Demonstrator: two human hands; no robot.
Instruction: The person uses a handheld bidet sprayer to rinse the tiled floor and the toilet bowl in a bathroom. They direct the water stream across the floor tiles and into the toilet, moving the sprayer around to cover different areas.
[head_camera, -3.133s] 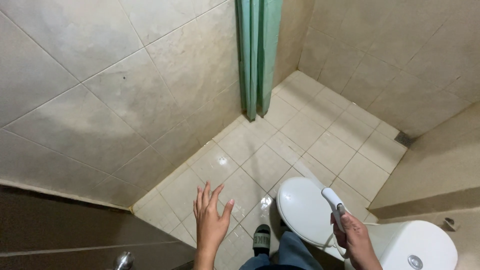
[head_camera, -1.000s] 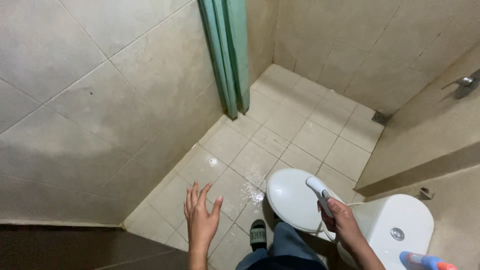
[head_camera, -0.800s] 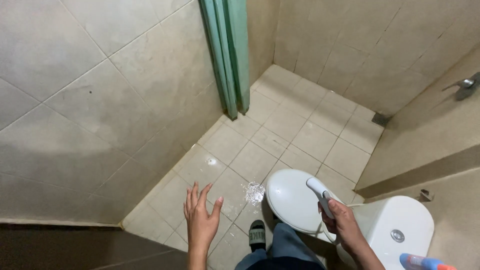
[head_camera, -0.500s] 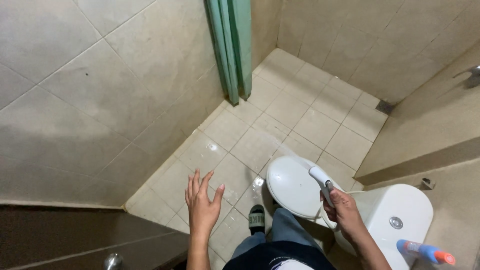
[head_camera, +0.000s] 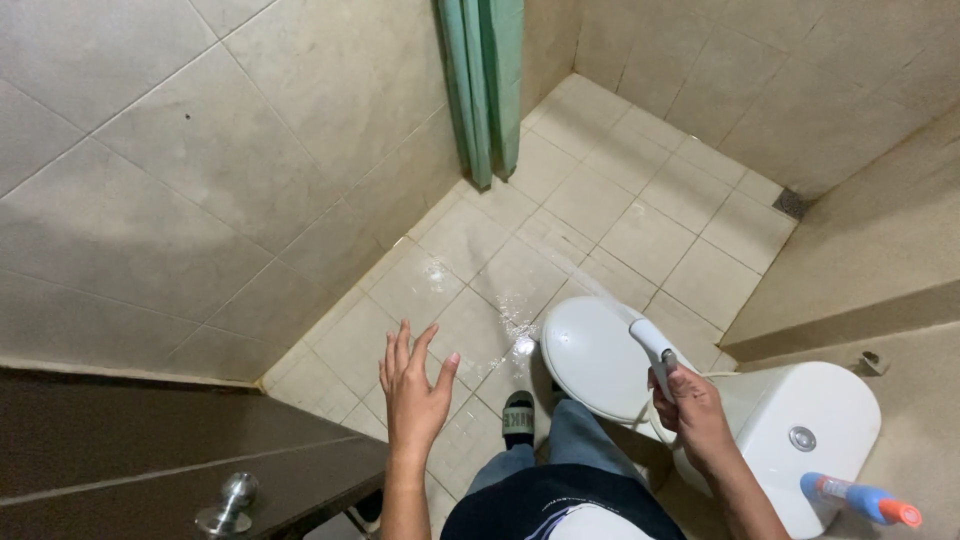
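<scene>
Seen from the head camera, this is a small bathroom with beige tiled walls and a tiled floor (head_camera: 650, 235), wet with splashes near the toilet's front edge. A green curtain (head_camera: 485, 85) hangs at the far corner, and a dark door with a round metal knob (head_camera: 232, 500) fills the lower left corner.

The white toilet (head_camera: 600, 355) has its lid down; its tank (head_camera: 800, 430) is partly cut off at the bottom edge, as is a spray bottle (head_camera: 860, 500) with a blue and orange top.

The right hand (head_camera: 690, 415) is clenched around a white bidet sprayer (head_camera: 652, 345) above the lid's right edge; its long axis runs up and left, nozzle toward the wet floor. The left hand (head_camera: 415, 395) hovers over the floor, released, fingers spread, holding nothing.
</scene>
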